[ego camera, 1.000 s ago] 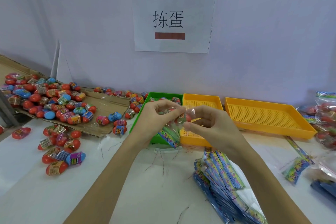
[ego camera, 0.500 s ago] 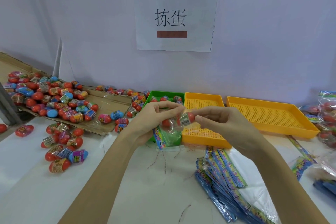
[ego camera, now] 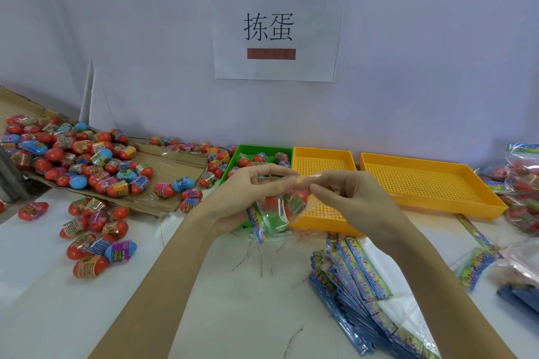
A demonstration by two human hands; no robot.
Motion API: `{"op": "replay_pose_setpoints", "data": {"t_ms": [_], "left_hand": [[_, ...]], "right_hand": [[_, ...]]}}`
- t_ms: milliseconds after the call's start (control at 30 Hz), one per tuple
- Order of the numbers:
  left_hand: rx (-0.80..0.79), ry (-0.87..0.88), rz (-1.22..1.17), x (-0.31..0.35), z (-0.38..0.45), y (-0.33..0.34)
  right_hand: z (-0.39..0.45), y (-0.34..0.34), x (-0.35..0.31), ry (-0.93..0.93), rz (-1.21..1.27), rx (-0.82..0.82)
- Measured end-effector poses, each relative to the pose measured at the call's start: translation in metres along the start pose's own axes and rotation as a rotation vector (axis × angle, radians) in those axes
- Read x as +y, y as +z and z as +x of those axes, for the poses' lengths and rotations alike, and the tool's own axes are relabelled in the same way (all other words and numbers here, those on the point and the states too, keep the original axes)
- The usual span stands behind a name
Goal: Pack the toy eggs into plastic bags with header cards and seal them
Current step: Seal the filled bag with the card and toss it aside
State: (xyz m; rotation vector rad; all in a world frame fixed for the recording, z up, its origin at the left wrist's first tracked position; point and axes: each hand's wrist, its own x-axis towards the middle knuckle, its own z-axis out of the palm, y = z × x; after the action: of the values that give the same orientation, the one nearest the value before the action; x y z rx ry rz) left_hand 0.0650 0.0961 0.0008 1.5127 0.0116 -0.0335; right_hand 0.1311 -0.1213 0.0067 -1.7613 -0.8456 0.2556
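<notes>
I hold a clear plastic bag [ego camera: 277,213] with a colourful header card hanging at its lower end, in front of me above the table. Red toy eggs [ego camera: 294,201] show inside the bag. My left hand [ego camera: 248,198] pinches the bag's top edge from the left. My right hand [ego camera: 347,198] pinches the same edge from the right. Many loose toy eggs [ego camera: 73,160] lie on a flattened cardboard sheet at the left. More eggs [ego camera: 96,236] lie on the white table.
A green tray [ego camera: 256,151] holding eggs stands behind my hands, with a small yellow tray [ego camera: 323,160] and a large yellow tray [ego camera: 428,183] to its right. A stack of bags with header cards [ego camera: 361,285] lies at the lower right. Packed bags [ego camera: 522,189] pile at the far right.
The bag has sunk lower between my hands with the eggs now inside it. My fingers have closed together along its top edge.
</notes>
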Motion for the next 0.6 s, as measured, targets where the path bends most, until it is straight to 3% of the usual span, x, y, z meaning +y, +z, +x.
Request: {"op": "replay_pose_setpoints", "data": {"t_ms": [200,333,467,600], "left_hand": [[0.037,0.057,-0.06,-0.001,0.001,0.003],[-0.033,0.003,-0.019,-0.003,0.002,0.002],[-0.058,-0.019,0.287,-0.003,0.0,-0.003],[-0.059,0.044,0.325,0.001,-0.004,-0.014]], "right_hand": [[0.0,-0.01,-0.002,-0.028,0.05,-0.045],[0.001,-0.007,-0.001,0.021,0.067,-0.126],[0.002,-0.001,0.001,-0.01,0.008,-0.021],[0.001,0.007,-0.001,-0.146,0.051,0.147]]}}
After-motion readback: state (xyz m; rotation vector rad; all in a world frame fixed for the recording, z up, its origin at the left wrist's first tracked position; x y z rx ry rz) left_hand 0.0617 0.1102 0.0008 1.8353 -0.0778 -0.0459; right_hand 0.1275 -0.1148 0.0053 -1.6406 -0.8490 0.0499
